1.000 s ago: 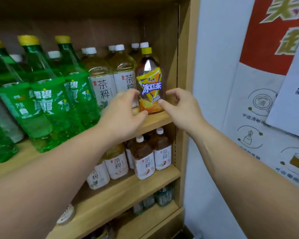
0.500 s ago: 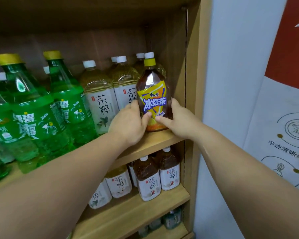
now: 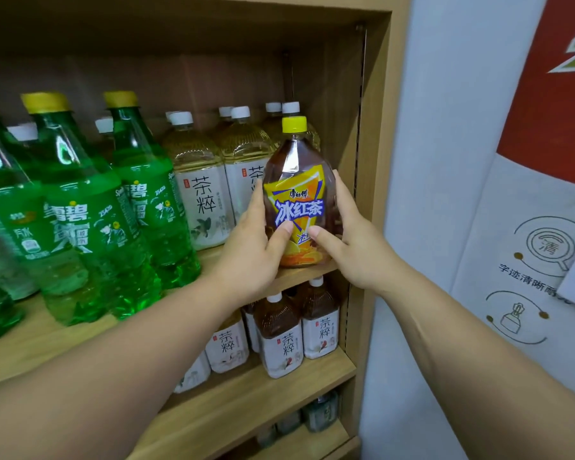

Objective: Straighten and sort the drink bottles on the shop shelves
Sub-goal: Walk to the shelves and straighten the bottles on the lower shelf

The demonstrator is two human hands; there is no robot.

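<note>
Wooden shelf (image 3: 306,277), right end: iced-tea bottle (image 3: 297,194) upright at the front edge, beside the side panel (image 3: 377,127).
Left hand (image 3: 253,250) and right hand (image 3: 352,240) wrap its label, fingers curled, thumbs in front. Full, probably heavy; slick film, thin walls likely yield: grip low at the waist.

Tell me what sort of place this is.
Probably a small shop's drinks section: wooden shelves stocked with rows of matching green soda bottles and pale tea bottles, and both hands straightening an iced tea bottle.
</note>
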